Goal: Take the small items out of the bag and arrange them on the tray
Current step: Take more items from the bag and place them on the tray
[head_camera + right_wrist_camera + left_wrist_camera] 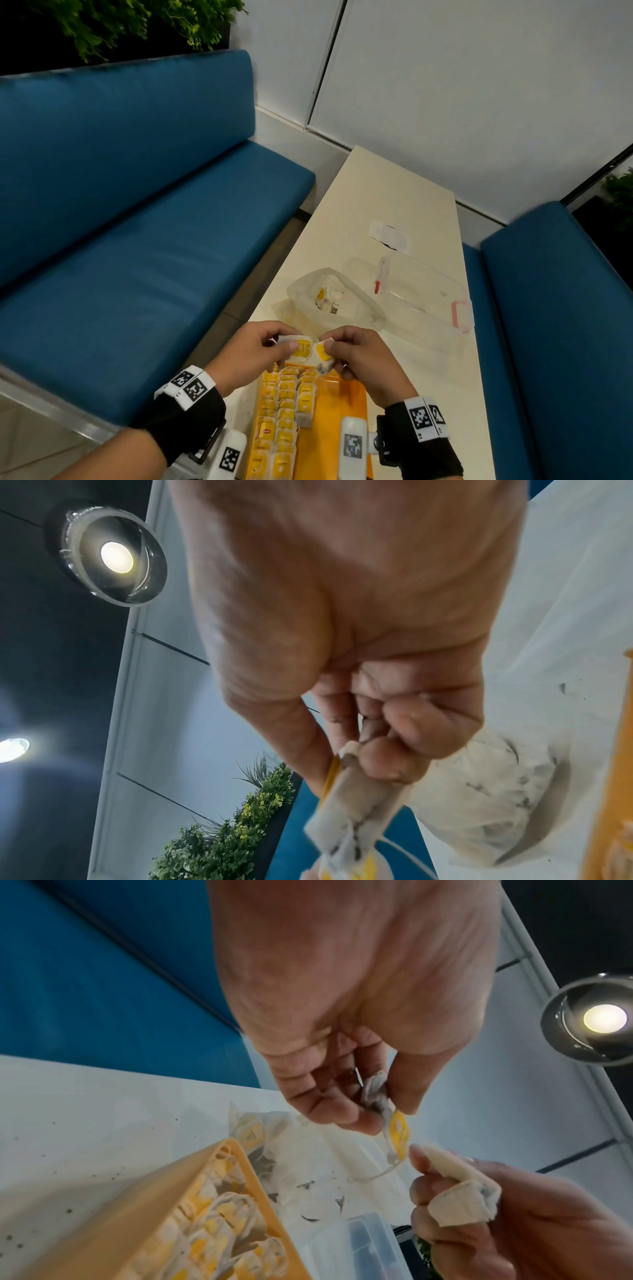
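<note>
Above the far end of the orange tray (346, 401), each hand holds a tea bag. My left hand (282, 343) pinches one white tea bag (301, 349) with a yellow tag; the left wrist view shows that bag (377, 1096) squeezed between thumb and fingers (387, 1112). My right hand (334, 353) grips a second tea bag (323, 358), also seen as the folded tea bag (356, 799) in its curled fingers (387, 767). A thin string (377, 1175) hangs between the two. The clear plastic bag (329, 301) lies just beyond, open, with more tea bags inside.
Rows of yellow-tagged tea bags (284, 411) fill the tray's left part; its right part is bare orange. A clear lidded container (428, 301) with a pink latch, a red pen (380, 281) and a paper scrap (390, 236) lie farther along the cream table. Blue benches flank the table.
</note>
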The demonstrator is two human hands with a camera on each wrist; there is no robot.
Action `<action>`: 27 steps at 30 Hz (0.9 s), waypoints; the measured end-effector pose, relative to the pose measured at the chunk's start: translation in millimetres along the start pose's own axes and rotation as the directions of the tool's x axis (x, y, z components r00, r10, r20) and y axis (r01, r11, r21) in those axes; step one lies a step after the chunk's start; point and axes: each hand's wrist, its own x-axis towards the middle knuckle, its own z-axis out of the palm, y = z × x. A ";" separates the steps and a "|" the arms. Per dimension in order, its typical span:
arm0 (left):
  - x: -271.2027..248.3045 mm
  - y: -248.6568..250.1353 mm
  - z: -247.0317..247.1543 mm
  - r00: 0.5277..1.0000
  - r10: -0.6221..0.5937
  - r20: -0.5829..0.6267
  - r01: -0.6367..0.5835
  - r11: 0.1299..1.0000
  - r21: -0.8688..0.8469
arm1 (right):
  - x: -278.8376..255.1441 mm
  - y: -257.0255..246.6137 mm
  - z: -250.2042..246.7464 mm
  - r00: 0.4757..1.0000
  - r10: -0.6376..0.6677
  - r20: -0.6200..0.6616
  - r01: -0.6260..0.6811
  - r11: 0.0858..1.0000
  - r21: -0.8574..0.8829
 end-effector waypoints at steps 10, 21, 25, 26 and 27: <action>3.9 7.5 2.1 0.990 -0.080 -0.117 0.052 0.973 -0.226 | -6.9 -2.7 4.2 0.997 -0.079 -0.009 0.079 0.997 0.022; 6.7 -7.1 3.5 0.955 -0.090 -0.283 0.061 0.992 -0.108 | -10.4 1.0 -1.8 0.989 -0.147 0.001 0.146 0.988 -0.051; 5.6 -8.0 3.6 0.960 -0.127 -0.251 0.079 0.978 -0.191 | -10.9 7.8 -4.8 0.977 -0.204 -0.056 0.193 0.968 -0.159; 5.0 -7.4 4.3 0.964 -0.120 -0.239 0.076 0.979 -0.187 | -10.3 10.3 -5.4 0.980 -0.191 -0.062 0.182 0.975 -0.128; 4.7 -7.4 5.3 0.969 -0.108 -0.223 0.071 0.983 -0.171 | -8.9 14.3 -6.0 0.984 -0.166 -0.067 0.159 0.982 -0.097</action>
